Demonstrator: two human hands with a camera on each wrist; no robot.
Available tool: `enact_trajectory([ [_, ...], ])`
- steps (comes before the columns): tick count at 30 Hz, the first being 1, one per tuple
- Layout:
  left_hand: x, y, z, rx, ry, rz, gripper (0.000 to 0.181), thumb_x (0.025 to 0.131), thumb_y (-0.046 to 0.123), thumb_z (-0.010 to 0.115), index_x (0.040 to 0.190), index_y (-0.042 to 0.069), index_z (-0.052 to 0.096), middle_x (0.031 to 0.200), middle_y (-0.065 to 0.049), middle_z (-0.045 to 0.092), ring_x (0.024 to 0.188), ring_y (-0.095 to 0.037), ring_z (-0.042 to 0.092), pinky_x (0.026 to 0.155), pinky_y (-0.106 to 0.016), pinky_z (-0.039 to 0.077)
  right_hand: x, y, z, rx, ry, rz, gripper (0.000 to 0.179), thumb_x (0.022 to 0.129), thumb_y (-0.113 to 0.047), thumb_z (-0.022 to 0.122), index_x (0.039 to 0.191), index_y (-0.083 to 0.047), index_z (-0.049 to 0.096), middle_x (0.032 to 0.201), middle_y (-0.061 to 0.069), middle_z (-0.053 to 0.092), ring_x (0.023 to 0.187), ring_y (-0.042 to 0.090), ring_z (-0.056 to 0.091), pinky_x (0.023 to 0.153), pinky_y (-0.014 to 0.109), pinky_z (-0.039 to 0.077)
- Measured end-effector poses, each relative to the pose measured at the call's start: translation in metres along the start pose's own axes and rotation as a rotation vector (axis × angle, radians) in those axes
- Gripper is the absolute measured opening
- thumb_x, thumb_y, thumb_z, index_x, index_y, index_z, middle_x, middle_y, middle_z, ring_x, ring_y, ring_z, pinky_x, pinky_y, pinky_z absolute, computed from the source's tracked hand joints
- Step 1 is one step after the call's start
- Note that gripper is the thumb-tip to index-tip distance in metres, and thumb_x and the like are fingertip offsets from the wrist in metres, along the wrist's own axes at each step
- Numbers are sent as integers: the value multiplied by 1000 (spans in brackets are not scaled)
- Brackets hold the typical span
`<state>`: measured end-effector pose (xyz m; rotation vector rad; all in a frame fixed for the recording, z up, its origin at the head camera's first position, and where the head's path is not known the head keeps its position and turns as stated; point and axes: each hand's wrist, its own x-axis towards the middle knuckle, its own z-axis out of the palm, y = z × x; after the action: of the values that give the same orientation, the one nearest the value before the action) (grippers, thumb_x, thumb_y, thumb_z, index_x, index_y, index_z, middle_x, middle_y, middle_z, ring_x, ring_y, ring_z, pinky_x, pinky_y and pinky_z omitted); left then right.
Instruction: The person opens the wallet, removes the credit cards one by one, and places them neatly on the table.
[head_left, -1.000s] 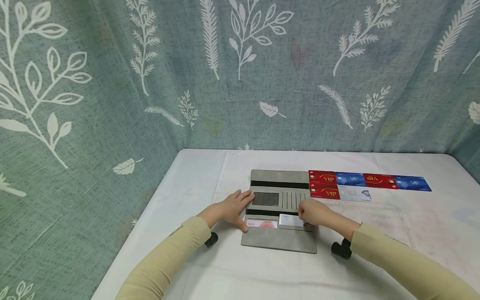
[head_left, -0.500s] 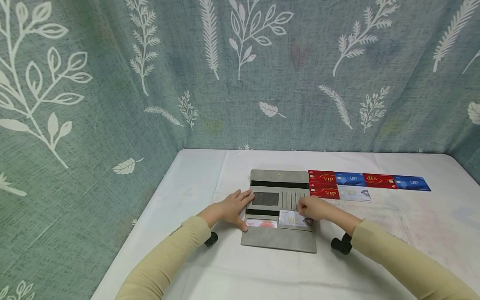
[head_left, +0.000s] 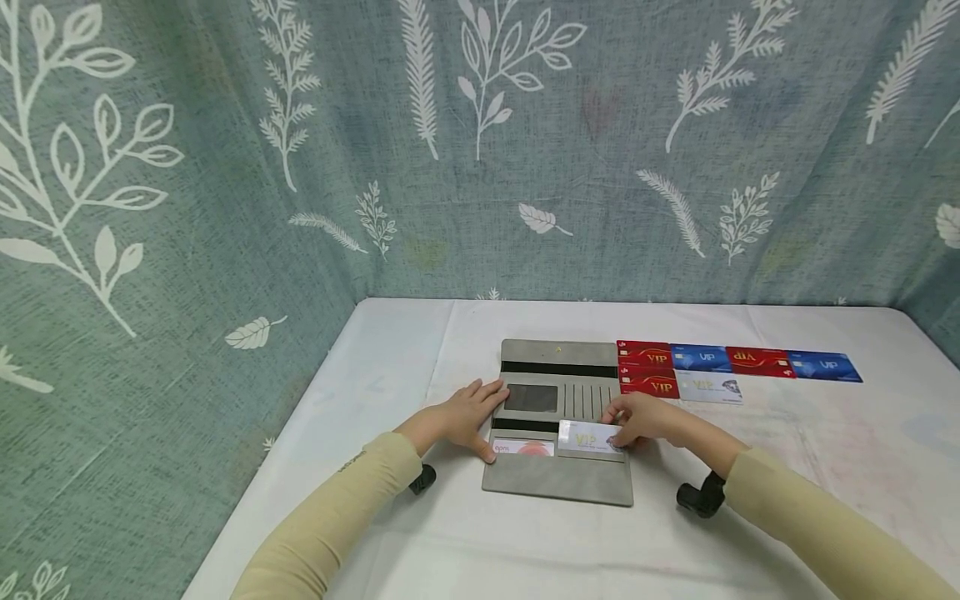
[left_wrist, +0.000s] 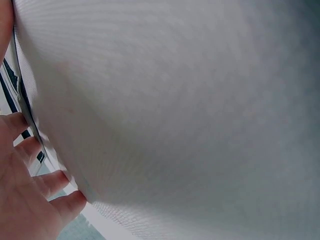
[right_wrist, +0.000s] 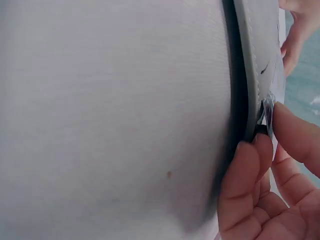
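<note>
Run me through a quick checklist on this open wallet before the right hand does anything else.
1. Wallet open on the table: ok.
2. Left hand on the wallet's left edge: ok, fingers spread.
3. Right hand has the white VIP card: ok, pinched at its right end.
4. That card completely out of its pocket: cannot tell; its lower edge is unclear.
5. Lower left pocket empty: not ok, a pink-and-white card is in it.
6. Loose cards off the wallet: ok, six lie to its right.

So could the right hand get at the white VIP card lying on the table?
Probably, yes: nothing covers that card, and the right hand is close by, though holding another white card at the wallet.
</note>
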<state>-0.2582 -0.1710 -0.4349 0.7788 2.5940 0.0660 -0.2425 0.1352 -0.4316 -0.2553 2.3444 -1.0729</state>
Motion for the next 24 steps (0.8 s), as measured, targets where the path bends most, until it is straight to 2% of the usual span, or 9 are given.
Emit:
enact_trajectory([
  [11,1,-1,1,7,11,1,111,65,53,74,148,10,14,154,-7,7,139,-35,8,111,-47,14,-5,6,2,105,38,56,25,76,-5,71,100,-5,64,77,5,52,66,15,51,57,23,47],
  [15,1,-1,1,12,7,-3,111,65,54,74,148,11,14,154,-6,7,139,-35,8,111,-47,15,-6,6,2,154,48,69,25,78,-6,70,102,-3,65,84,5,59,63,15,52,55,23,47],
  [18,1,0,0,14,4,-4,111,65,54,74,148,11,14,154,-6,6,139,-35,8,111,-47,15,-6,6,1,183,53,69,25,78,-6,69,103,-2,65,90,6,63,63,15,53,55,23,47],
  [24,1,0,0,9,5,-1,110,65,53,74,148,11,14,154,-6,6,139,-35,8,111,-47,15,-4,8,-1,241,105,47,27,79,-6,68,106,0,64,88,8,63,63,16,56,58,25,50],
])
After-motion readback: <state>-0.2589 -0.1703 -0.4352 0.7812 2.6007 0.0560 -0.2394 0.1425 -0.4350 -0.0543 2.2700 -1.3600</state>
